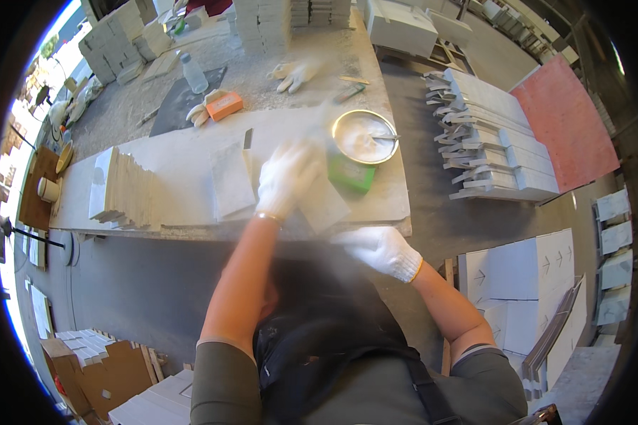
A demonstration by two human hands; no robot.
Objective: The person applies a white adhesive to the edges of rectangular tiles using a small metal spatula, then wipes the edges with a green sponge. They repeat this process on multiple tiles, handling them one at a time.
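Observation:
My left hand [287, 180], in a white knit glove, is over the tabletop between two pale flat tiles. Motion smears its fingers, and I cannot make out their grip. One pale tile [230, 185] lies to its left; the other pale tile [325, 205] slants at its right, near the table's front edge. My right hand [384, 253], gloved too, is at that edge, its fingers pointing left toward the second tile's near corner. The fingertips are blurred, so contact is unclear. Beyond the hands stands an open can [351, 173] of white paste with a spatula [385, 137] in it.
A tile stack [117, 185] stands left on the worktable [184, 219]. Farther back are an orange box [225, 106], a clear bottle [193, 75] and loose gloves [294, 75]. White slabs [496, 134] stand in a row at right, with cartons [521, 283] nearer.

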